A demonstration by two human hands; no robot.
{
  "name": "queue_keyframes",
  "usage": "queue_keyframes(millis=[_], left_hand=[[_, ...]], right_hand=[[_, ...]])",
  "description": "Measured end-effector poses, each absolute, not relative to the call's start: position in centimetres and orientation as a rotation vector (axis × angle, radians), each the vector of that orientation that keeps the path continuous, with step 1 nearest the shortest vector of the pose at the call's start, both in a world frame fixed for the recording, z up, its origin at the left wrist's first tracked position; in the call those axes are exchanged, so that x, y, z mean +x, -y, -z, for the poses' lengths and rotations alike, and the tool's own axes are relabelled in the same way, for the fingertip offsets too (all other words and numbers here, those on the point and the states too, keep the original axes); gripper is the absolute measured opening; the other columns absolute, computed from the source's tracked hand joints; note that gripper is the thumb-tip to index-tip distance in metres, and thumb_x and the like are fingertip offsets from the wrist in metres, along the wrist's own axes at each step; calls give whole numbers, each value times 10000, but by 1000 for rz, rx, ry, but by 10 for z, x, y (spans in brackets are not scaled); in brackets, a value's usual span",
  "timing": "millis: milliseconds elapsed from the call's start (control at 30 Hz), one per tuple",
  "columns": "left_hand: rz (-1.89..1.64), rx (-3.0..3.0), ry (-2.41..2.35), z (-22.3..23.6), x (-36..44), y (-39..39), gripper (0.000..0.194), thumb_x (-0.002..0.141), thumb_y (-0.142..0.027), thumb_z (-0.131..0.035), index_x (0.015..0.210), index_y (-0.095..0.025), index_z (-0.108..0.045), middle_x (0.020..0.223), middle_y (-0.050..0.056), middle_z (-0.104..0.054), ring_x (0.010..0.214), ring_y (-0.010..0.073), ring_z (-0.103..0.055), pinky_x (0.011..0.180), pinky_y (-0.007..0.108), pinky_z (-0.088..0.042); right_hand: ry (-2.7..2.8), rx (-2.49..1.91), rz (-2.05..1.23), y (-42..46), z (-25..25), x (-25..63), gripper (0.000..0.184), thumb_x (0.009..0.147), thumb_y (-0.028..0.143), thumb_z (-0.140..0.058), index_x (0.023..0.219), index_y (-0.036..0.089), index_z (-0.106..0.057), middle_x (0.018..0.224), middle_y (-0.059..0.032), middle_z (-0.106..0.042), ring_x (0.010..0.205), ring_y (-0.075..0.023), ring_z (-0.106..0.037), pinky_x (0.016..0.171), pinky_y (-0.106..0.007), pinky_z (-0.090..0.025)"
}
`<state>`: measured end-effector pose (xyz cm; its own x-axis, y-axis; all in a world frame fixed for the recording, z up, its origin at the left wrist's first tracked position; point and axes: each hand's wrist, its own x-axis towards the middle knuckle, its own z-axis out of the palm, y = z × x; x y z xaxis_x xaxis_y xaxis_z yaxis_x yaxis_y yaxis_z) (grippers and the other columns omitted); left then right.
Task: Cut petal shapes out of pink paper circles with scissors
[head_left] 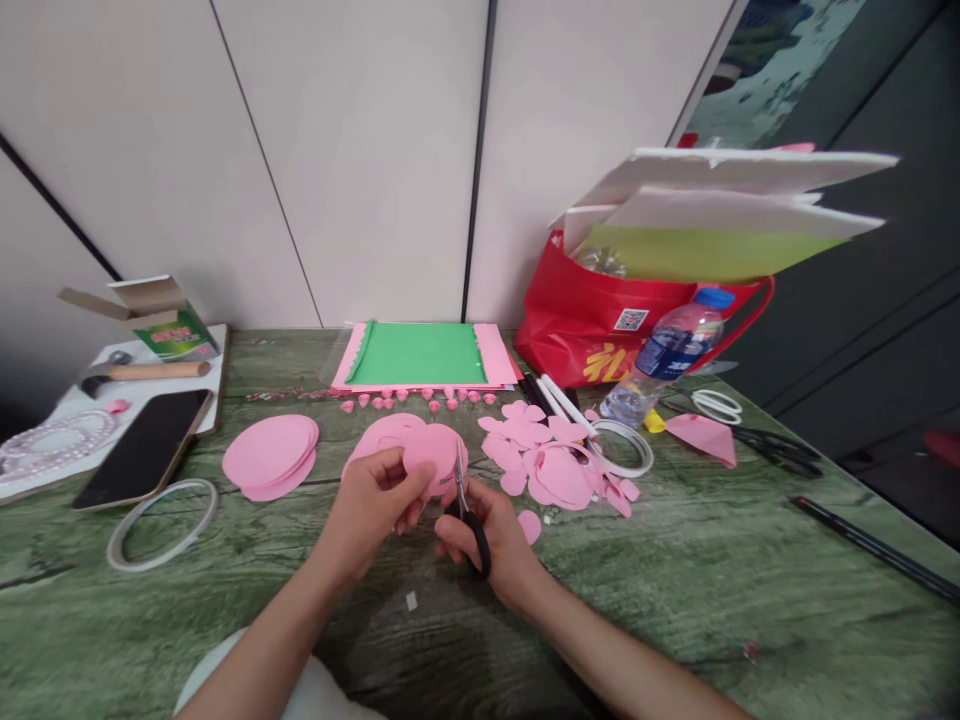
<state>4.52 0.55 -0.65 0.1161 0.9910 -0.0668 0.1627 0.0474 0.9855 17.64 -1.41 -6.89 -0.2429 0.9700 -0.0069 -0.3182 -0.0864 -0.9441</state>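
Note:
Between its thumb and fingers, my left hand (pixel 382 490) pinches a round pink paper piece (pixel 430 450). My right hand (pixel 491 535) is closed around the black handles of a pair of scissors (pixel 472 535), whose blades point up at the paper's right edge. Whether the blades have paper between them is hard to make out. Behind my left hand lie more pink paper circles (pixel 382 432), partly covered by the held piece. To the right of the scissors spreads a heap of pink petal-shaped cutouts (pixel 517 440), with one small pink disc (pixel 529 526) nearer me.
A stack of pink circles (pixel 270 455), a tape roll (pixel 163 525) and a phone (pixel 146 448) lie left. Green and pink sheets (pixel 420 353) sit at the back. On the right are a red bag (pixel 555 310), a plastic bottle (pixel 667 350), another tape roll (pixel 637 455) and a black pen (pixel 870 545).

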Motion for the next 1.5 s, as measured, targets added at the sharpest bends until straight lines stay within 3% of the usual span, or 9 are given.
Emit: queue_keyframes(millis=[200, 567, 1133, 1500], left_hand=[[-994, 1292, -1214, 5, 47, -5, 237, 706, -331, -606, 573, -151, -530, 394, -43, -503, 333, 70, -409, 343, 182, -325], [-941, 1320, -1293, 5, 48, -3, 260, 662, -340, -636, 523, -141, -542, 352, -54, -457, 319, 44, -337, 329, 162, -230], [-980, 1358, -1288, 7, 46, -6, 296, 686, -333, -611, 501, -157, -461, 373, -65, -424, 343, 49, -343, 347, 175, -248], [-1031, 1318, -1248, 7, 46, -7, 302, 718, -299, -595, 498, -156, -446, 358, -72, -406, 333, 41, -334, 346, 170, -234]], right_hand=[[1110, -841, -1570, 16, 67, 174, 317, 633, 409, -698, 746, 193, -496, 453, 97, -442, 344, -57, -354, 460, -251, -434], [1152, -842, -1513, 14, 58, 178, 387, 599, 366, -743, 821, 184, -484, 614, 43, -521, 533, -90, -427, 489, -206, -336], [1167, -916, -1537, 14, 62, 179, 389, 599, 451, -717, 771, 193, -482, 529, 63, -509, 431, -72, -379, 437, -199, -283], [1163, -916, -1549, 14, 69, 179, 360, 617, 431, -714, 760, 177, -503, 421, 89, -468, 374, -75, -423, 414, -199, -344]])
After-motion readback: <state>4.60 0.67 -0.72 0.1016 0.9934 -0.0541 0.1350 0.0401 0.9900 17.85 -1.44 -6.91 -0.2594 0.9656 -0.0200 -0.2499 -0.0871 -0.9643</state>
